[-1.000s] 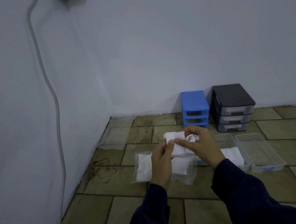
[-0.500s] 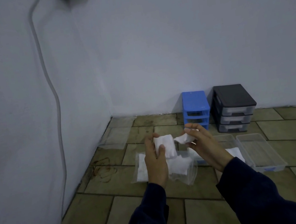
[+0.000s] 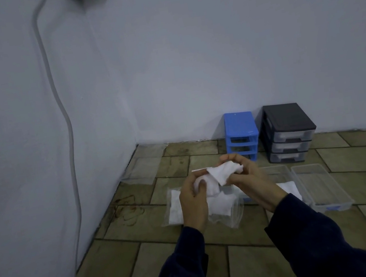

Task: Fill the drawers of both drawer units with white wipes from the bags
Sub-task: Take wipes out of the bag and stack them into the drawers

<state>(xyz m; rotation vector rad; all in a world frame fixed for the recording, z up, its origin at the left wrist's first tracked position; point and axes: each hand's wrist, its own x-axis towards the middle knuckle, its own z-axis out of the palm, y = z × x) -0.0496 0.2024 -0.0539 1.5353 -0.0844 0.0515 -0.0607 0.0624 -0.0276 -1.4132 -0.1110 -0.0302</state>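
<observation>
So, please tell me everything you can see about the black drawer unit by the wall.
The black drawer unit stands upright on the tiled floor against the back wall, just right of the blue drawer unit with a narrow gap between them. It looks like plastic: a dark frame with a flat dark top and three stacked translucent drawers, all pushed in. What the drawers hold cannot be made out. Neither hand touches it.
</observation>
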